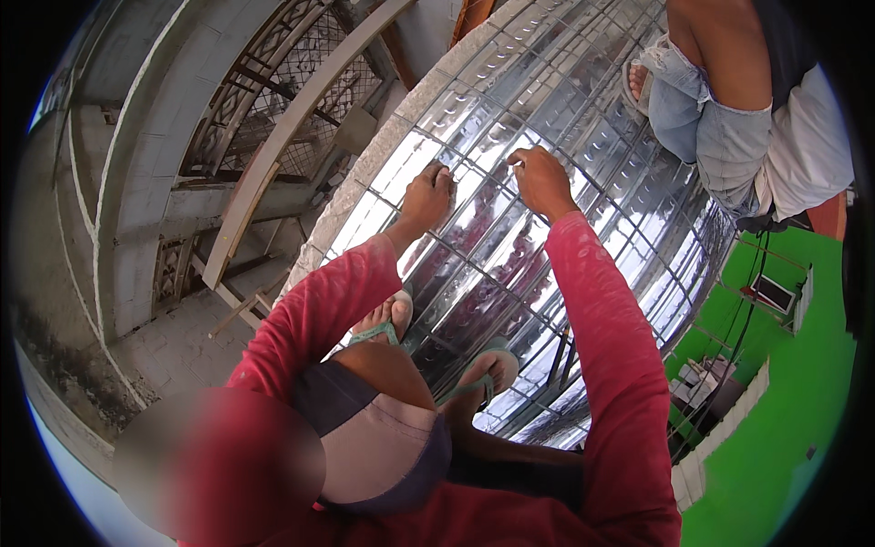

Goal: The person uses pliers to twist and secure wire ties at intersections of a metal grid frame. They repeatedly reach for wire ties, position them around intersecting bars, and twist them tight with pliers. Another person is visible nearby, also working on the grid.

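Observation:
My left hand (427, 196) is closed, its fingers bunched against the metal wire mesh (497, 123). Something small and dark shows at its fingertips, too small to name. A short way to the right, my right hand (543, 180) is also closed, thumb and curled forefinger close together over the mesh. Whatever lies between those fingers is hidden. Both arms wear dusty red sleeves. Shiny silver foil sheeting (510, 219) lies beneath the grid and reflects red. My feet, in green flip-flops (374, 330), rest on the mesh below my hands.
Another person sits at the upper right in torn jeans (720, 137), one foot on the mesh. A rough concrete edge (365, 205) borders the mesh on the left, with a drop to a lower floor. Wooden beams (273, 164) stand beyond. A green surface (784, 401) lies at lower right.

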{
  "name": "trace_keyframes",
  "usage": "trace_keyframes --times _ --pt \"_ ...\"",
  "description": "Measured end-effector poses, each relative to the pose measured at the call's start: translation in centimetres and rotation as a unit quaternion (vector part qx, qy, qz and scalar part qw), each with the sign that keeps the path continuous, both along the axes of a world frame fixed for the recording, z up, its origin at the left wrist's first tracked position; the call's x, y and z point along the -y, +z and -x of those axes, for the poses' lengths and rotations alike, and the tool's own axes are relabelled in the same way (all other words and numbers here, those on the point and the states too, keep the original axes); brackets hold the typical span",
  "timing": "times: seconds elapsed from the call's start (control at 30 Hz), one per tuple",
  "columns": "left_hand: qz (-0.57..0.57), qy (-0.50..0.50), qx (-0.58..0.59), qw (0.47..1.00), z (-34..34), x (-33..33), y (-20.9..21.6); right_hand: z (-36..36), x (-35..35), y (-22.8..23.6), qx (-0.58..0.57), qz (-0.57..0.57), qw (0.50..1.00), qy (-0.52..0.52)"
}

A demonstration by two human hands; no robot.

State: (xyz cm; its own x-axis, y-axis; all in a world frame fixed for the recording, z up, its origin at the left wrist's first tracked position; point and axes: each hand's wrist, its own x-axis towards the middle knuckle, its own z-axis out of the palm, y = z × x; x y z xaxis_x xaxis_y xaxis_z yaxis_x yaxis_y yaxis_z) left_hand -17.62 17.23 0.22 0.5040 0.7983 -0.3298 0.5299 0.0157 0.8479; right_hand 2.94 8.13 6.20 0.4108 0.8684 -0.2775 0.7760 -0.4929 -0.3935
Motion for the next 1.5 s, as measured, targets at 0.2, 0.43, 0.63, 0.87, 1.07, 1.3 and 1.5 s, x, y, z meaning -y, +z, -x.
trace_keyframes --times 0.2,0.43,0.63,0.87,1.07,1.3,1.5 --pt "0.27 0.066 0.08 0.957 -0.6 -1.5 -0.8 1.4 -3.6 -3.0 -0.058 0.064 0.996 0.028" --pt "0.347 0.105 0.059 0.93 -2.2 -2.5 0.4 1.3 -5.6 -4.8 -0.17 0.065 0.983 0.026" --pt "0.353 0.133 0.092 0.922 -2.4 -2.5 0.5 0.6 -5.0 -5.1 -0.191 0.023 0.981 0.0" --pt "0.263 0.063 0.128 0.954 -1.1 -2.6 1.1 0.7 -5.7 -4.6 -0.151 0.029 0.988 0.031" --pt "0.049 -0.017 0.003 0.999 -1.2 -3.6 1.6 1.3 -6.9 -5.0 -0.092 0.086 0.992 0.028" --pt "0.016 0.036 0.033 0.999 -1.6 -2.1 1.1 0.2 -6.5 -1.1 -0.056 0.154 0.985 0.052" --pt "0.045 0.056 0.051 0.996 -2.2 -1.7 1.4 2.9 -6.5 -0.4 -0.088 0.124 0.988 0.015"
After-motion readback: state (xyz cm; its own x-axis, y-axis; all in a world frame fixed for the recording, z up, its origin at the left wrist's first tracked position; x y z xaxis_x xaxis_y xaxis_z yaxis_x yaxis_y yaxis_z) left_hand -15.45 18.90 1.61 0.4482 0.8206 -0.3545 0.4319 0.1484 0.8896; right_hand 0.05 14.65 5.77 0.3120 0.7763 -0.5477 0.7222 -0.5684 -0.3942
